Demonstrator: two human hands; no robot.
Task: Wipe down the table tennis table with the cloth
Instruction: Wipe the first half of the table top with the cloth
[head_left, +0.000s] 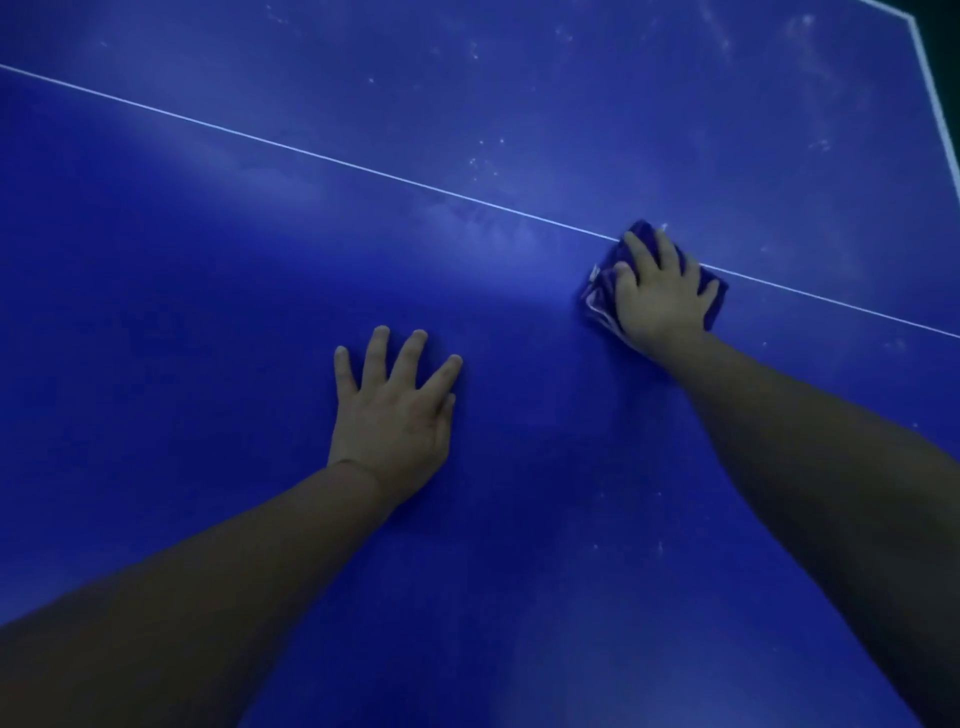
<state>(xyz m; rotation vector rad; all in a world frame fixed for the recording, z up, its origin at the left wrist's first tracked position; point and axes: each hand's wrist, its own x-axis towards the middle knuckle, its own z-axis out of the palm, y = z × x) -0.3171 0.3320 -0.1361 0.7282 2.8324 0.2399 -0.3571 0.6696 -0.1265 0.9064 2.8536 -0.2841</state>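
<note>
Table tennis table fills my feed. Nearest me, my left hand lies flat on it, fingers spread, holding nothing. Farther out, my right hand presses palm-down with straight fingers on the folded blue cloth, which straddles the white centre line. Dust specks lie beyond.

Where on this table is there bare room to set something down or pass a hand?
Widest: the table left of the left hand, this side of the thin white line. Also bare, though dust-speckled: beyond that line up to the white edge line. A narrower lane lies between the hands. Crowded only where the right hand presses the cloth on the line.
</note>
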